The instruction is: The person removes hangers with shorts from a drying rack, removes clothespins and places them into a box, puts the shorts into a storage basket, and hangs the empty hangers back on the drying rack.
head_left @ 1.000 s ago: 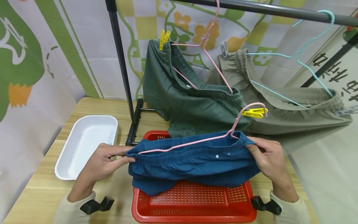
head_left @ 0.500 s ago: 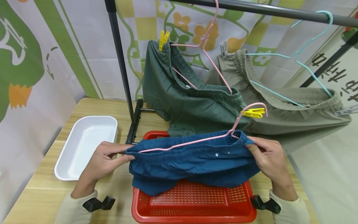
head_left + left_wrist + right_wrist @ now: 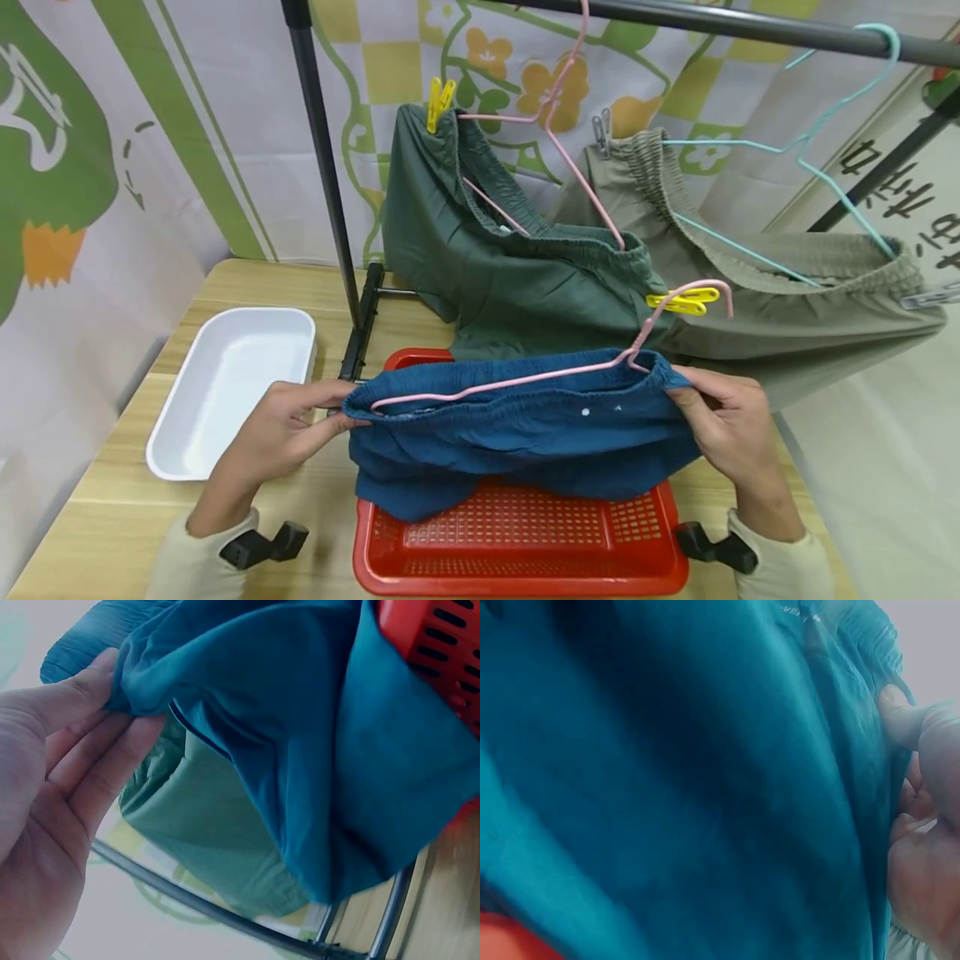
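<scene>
Blue elastic-waist shorts (image 3: 525, 442) are stretched sideways between both hands, over a red basket (image 3: 517, 575). My left hand (image 3: 281, 433) pinches the left end of the waistband; the left wrist view shows thumb and fingers on the blue cloth (image 3: 225, 660). At the other end my right hand (image 3: 723, 425) pinches the waistband between thumb and fingers. A pink hanger (image 3: 525, 379) lies inside the waist opening, its hook sticking up and leaning right. Its left tip sits just inside the waistband near my left fingers, while its right end is hidden in the cloth.
Behind the blue shorts, dark green shorts (image 3: 510, 283) hang from a pink hanger with yellow clothespins (image 3: 441, 104). Grey-khaki shorts (image 3: 787, 325) hang on a teal hanger (image 3: 806, 142) to the right. A black rack (image 3: 322, 150) stands on the table, with a white tray (image 3: 187, 400) at left.
The pink hanger's hook has tipped slightly right and down. The blue shorts and both hands have shifted a little to the right, both still pinching the waistband.
</scene>
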Available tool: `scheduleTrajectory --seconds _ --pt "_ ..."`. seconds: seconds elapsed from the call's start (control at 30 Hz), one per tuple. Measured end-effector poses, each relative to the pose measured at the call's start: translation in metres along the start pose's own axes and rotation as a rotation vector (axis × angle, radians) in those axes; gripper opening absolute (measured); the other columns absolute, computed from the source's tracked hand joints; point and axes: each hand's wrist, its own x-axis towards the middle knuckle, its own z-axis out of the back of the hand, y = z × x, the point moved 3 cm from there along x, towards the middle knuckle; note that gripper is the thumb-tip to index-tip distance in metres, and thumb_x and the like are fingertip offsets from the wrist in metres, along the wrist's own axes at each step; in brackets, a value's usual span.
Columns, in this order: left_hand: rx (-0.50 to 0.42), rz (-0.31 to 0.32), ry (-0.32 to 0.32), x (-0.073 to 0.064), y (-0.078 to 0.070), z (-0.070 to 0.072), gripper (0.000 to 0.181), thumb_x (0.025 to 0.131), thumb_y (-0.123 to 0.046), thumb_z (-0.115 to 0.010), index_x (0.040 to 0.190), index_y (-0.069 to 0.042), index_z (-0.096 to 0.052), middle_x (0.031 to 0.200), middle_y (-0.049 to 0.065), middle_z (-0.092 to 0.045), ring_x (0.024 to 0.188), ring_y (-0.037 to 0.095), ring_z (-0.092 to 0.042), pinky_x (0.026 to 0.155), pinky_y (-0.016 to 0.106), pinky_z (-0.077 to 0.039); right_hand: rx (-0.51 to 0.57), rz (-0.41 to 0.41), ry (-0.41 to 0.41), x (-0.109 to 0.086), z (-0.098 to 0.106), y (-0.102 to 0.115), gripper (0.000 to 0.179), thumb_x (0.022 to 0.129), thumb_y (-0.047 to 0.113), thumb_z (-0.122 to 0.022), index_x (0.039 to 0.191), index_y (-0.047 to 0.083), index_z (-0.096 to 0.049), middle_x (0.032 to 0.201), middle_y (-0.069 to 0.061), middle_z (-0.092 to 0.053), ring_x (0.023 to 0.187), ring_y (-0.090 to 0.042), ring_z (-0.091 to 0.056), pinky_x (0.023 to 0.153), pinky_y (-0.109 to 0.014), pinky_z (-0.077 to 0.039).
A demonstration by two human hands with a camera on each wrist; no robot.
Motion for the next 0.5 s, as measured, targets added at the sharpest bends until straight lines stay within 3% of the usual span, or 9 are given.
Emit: scheduleTrajectory --seconds 0.13,0.23,0.33,0.43,0.5 --pt "-0.018 0.003 -0.003 -0.0015 0.0023 0.0017 0.023 0.103 -0.022 -0.067 0.113 -0.002 -0.074 0.104 0.007 -0.077 0.090 0.011 -0.074 0.077 0.022 -0.057 -0.004 -0.008 -0.010 -0.0008 0.0015 -0.0008 0.032 0.099 0.021 -0.072 0.102 -0.010 -0.077 0.105 -0.001 -0.076 0.094 -0.001 -0.071 0.084 -0.015 -0.052" --pt "-0.017 -0.008 0.012 0.0008 0.0007 0.0001 0.013 0.099 -0.010 -0.071 0.111 -0.005 -0.075 0.103 0.006 -0.077 0.090 0.014 -0.074 0.080 0.023 -0.057 -0.007 -0.009 -0.012 -0.0011 0.0002 -0.0003 0.036 0.099 0.023 -0.071 0.101 -0.012 -0.076 0.106 0.002 -0.075 0.093 -0.001 -0.071 0.084 -0.014 -0.052" --pt "0.016 -0.018 0.028 0.0037 -0.0010 -0.0019 0.020 0.094 0.002 -0.072 0.111 -0.008 -0.075 0.101 0.004 -0.077 0.087 0.016 -0.075 0.081 0.024 -0.058 -0.010 -0.006 -0.014 -0.0010 -0.0009 -0.0003 0.037 0.099 0.023 -0.071 0.100 -0.014 -0.075 0.106 0.004 -0.075 0.093 -0.001 -0.071 0.084 -0.014 -0.052" --pt "0.088 -0.027 0.024 0.0051 -0.0023 -0.0029 0.013 0.102 -0.012 -0.067 0.112 -0.007 -0.074 0.101 0.004 -0.077 0.083 0.014 -0.073 0.075 0.020 -0.056 -0.007 -0.003 -0.016 -0.0006 -0.0014 -0.0008 0.040 0.099 0.026 -0.070 0.100 -0.013 -0.076 0.105 0.004 -0.075 0.093 0.000 -0.070 0.084 -0.014 -0.052" --pt "0.133 -0.032 0.011 0.0058 -0.0031 -0.0032 0.027 0.106 -0.027 -0.061 0.112 -0.003 -0.074 0.101 0.006 -0.077 0.082 0.015 -0.074 0.074 0.019 -0.057 0.000 -0.002 -0.015 -0.0005 -0.0015 -0.0011 0.040 0.099 0.028 -0.070 0.101 -0.011 -0.077 0.105 0.004 -0.075 0.093 0.000 -0.070 0.084 -0.014 -0.052"
